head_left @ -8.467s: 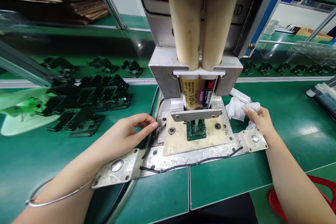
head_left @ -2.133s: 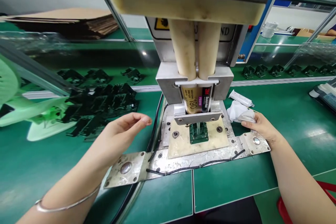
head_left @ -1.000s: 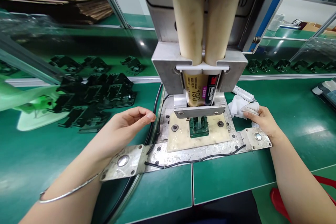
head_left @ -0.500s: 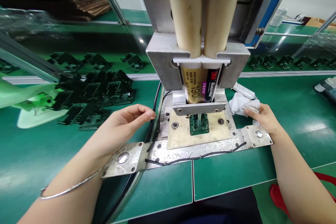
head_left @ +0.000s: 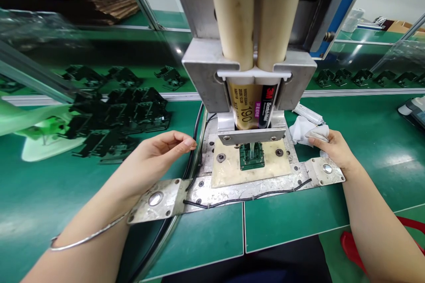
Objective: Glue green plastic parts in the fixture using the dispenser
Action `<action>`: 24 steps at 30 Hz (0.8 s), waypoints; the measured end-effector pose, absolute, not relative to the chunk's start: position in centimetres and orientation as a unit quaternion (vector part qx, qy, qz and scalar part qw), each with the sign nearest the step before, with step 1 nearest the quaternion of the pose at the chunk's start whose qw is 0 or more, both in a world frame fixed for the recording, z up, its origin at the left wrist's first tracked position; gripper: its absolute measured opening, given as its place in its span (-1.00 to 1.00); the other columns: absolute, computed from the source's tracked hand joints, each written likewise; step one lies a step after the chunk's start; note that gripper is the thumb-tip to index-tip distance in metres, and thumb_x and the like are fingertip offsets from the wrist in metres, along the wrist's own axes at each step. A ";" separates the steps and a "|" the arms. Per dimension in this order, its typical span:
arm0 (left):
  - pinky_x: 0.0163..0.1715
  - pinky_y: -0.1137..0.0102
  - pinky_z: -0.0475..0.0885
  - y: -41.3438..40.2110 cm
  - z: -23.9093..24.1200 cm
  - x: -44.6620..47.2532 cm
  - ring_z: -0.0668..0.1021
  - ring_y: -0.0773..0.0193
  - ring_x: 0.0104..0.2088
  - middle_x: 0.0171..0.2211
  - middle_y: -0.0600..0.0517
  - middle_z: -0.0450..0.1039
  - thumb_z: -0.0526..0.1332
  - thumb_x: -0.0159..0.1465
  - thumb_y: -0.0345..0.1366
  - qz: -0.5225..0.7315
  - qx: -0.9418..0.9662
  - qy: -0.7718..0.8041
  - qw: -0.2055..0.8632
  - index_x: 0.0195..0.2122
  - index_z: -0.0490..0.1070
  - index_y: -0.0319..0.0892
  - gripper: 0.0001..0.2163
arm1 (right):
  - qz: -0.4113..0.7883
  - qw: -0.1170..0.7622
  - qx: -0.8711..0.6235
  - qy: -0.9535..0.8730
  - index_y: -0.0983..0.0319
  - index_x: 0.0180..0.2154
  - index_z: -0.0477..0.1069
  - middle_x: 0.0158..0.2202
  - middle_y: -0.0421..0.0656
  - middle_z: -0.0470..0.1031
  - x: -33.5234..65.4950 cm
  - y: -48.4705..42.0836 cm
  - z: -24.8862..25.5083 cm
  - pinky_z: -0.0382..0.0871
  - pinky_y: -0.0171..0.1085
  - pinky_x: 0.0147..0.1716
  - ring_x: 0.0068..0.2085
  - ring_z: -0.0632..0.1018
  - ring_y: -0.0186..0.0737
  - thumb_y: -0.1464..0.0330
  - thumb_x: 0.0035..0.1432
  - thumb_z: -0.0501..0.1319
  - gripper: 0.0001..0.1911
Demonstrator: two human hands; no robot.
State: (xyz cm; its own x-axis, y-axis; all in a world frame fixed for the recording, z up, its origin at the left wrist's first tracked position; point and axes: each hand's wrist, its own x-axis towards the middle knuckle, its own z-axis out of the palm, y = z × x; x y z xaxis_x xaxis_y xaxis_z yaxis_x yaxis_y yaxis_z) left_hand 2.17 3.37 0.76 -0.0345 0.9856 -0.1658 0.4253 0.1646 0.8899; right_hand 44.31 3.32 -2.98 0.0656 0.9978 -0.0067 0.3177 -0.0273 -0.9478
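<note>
My left hand point(head_left: 162, 152) hovers left of the fixture, beside the black hoses point(head_left: 195, 141), thumb and curled fingers together and nothing visible in them. A crumpled white wipe point(head_left: 305, 130) is pinched in my right hand point(head_left: 334, 148), near the right end of the metal base plate point(head_left: 212, 194). Between my hands, a small dark green plastic part point(head_left: 251, 162) rests on the cream block point(head_left: 226, 174). Over it, in a metal holder point(head_left: 202, 73), stands the two-barrel adhesive cartridge point(head_left: 244, 104); its clear nozzle comes down onto the part, hiding some of it.
Round push buttons sit on the left bracket point(head_left: 155, 199) and right bracket point(head_left: 327, 169). Several dark plastic parts point(head_left: 146, 108) cluster at left by a light green stand point(head_left: 49, 141). More parts line the back ledge. A white tube point(head_left: 308, 114) lies behind the wipe.
</note>
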 end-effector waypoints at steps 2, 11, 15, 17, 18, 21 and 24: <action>-0.10 0.28 0.36 3.4 0.8 2.2 0.49 0.11 -0.21 -0.30 -0.02 0.53 0.39 -0.03 0.29 0.334 0.555 0.637 0.417 -0.35 0.50 -0.10 -0.47 | 0.401 0.424 -0.598 -0.549 0.23 -0.27 0.61 -0.21 -0.07 0.66 44.3 3.3 -2.9 0.47 -0.03 -0.06 -0.08 0.61 0.13 -0.04 -0.11 0.48 -0.48; -0.11 0.31 0.38 3.3 0.4 1.9 0.51 0.14 -0.20 -0.30 -0.01 0.54 0.38 0.02 0.23 0.335 0.560 0.639 0.407 -0.34 0.49 -0.09 -0.53 | 0.389 0.428 -0.616 -0.534 0.23 -0.35 0.59 -0.29 -0.09 0.64 44.2 3.2 -2.4 0.47 -0.05 -0.12 -0.15 0.60 0.10 -0.04 -0.19 0.51 -0.49; -0.12 0.32 0.39 3.2 0.8 2.4 0.50 0.17 -0.22 -0.29 0.00 0.53 0.39 0.01 0.20 0.342 0.558 0.641 0.400 -0.35 0.48 -0.11 -0.54 | 0.378 0.432 -0.622 -0.532 0.21 -0.35 0.59 -0.28 -0.10 0.63 44.3 3.1 -2.4 0.48 -0.05 -0.10 -0.12 0.60 0.12 -0.06 -0.22 0.52 -0.47; -0.12 0.31 0.38 3.2 0.9 2.6 0.49 0.17 -0.23 -0.29 -0.01 0.52 0.39 0.02 0.19 0.345 0.556 0.643 0.397 -0.36 0.48 -0.11 -0.56 | 0.371 0.430 -0.625 -0.535 0.20 -0.35 0.60 -0.28 -0.10 0.63 44.4 3.1 -2.5 0.48 -0.04 -0.10 -0.12 0.60 0.12 -0.06 -0.20 0.51 -0.48; -0.12 0.30 0.38 3.1 1.0 2.7 0.49 0.17 -0.23 -0.29 -0.01 0.52 0.38 0.02 0.17 0.347 0.555 0.644 0.397 -0.36 0.48 -0.11 -0.56 | 0.369 0.429 -0.625 -0.538 0.19 -0.34 0.60 -0.28 -0.10 0.63 44.4 3.1 -2.5 0.48 -0.04 -0.09 -0.11 0.60 0.12 -0.06 -0.19 0.51 -0.49; -0.10 0.29 0.37 3.1 1.0 2.7 0.50 0.18 -0.22 -0.30 0.00 0.53 0.38 0.04 0.13 0.349 0.553 0.644 0.397 -0.37 0.48 -0.11 -0.60 | 0.364 0.431 -0.621 -0.545 0.18 -0.35 0.60 -0.27 -0.10 0.63 44.4 3.2 -2.4 0.49 -0.04 -0.09 -0.11 0.60 0.12 -0.07 -0.19 0.51 -0.50; -0.09 0.28 0.37 3.1 1.0 2.6 0.50 0.19 -0.22 -0.30 0.00 0.53 0.38 0.04 0.11 0.350 0.552 0.644 0.399 -0.37 0.48 -0.11 -0.62 | 0.362 0.431 -0.616 -0.551 0.18 -0.35 0.60 -0.27 -0.09 0.63 44.3 3.2 -2.4 0.49 -0.03 -0.10 -0.10 0.60 0.12 -0.08 -0.19 0.50 -0.48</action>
